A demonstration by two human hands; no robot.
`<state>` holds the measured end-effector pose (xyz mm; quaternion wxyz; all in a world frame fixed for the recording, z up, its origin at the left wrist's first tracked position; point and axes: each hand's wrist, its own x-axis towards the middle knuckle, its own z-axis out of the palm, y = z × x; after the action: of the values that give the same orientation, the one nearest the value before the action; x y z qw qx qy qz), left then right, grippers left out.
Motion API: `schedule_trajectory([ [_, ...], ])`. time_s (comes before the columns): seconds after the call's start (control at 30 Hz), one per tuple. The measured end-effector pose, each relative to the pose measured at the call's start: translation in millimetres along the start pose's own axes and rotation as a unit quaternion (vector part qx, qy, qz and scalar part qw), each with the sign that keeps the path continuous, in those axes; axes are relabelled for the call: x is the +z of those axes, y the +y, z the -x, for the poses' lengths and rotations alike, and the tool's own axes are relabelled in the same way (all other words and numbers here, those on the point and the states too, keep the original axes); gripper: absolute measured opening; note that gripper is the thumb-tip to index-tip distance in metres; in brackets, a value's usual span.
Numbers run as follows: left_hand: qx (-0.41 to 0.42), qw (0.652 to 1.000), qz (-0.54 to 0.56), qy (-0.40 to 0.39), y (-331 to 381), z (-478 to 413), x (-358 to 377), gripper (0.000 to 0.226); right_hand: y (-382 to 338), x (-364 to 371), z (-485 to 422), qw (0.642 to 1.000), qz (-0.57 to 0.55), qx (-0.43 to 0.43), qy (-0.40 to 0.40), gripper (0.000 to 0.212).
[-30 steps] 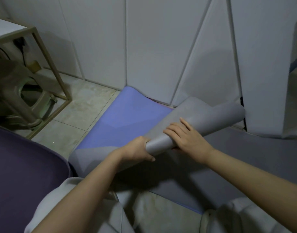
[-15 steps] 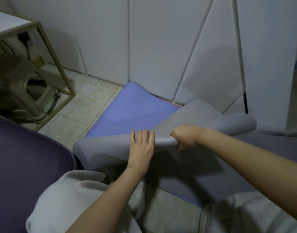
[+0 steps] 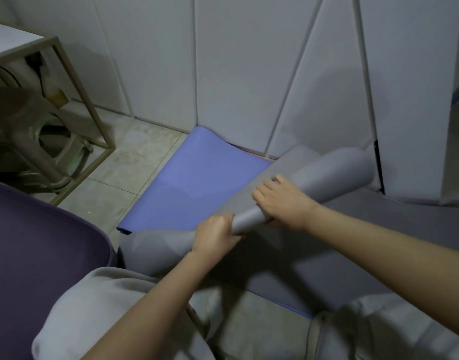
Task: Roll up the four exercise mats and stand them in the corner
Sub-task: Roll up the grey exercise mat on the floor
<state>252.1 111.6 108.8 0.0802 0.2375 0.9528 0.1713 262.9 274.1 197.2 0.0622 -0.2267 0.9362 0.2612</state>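
A grey exercise mat (image 3: pixel 327 175) is partly rolled. Its tube runs on a slant from the middle of the frame up toward the right, where its far end lies close to the white padded wall panels (image 3: pixel 249 74). The unrolled part spreads across the lower right and sags in a loose fold at lower centre. Under it lies a flat blue-violet mat (image 3: pixel 197 183), whose far edge curls up against the foot of the wall at centre. A dark purple mat (image 3: pixel 41 242) fills the lower left, on the pale tiled floor (image 3: pixel 135 146).

The left hand (image 3: pixel 215 235) is wrapped round the near end of the roll, fingers curled tight on it. The right hand (image 3: pixel 280 201) sits on top of the roll just beyond, knuckles up, fingers hooked over it and clamped on the mat. Both forearms reach in from the bottom edge, above light grey trouser knees (image 3: pixel 106 307).

At upper left, a brownish plastic stool (image 3: pixel 28 131) stands beneath a metal-framed table (image 3: pixel 80 81).
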Motion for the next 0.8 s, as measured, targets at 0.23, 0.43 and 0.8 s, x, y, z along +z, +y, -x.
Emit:
schedule_trajectory([
  [0.23,-0.011,0.975,0.148,-0.165,6.8,-5.3,-1.1,0.034,-17.1,22.1,19.8,0.995,-0.068,-0.014,-0.068,0.05],
  [0.43,0.042,0.994,-0.096,0.013,16.9,5.3,7.7,0.03,-14.6,21.8,19.4,0.985,-0.113,0.011,-0.128,0.038],
  [0.8,0.085,0.991,-0.099,0.006,16.5,14.0,22.9,0.044,-16.1,32.1,13.0,0.947,-0.257,0.023,-0.194,0.032],
])
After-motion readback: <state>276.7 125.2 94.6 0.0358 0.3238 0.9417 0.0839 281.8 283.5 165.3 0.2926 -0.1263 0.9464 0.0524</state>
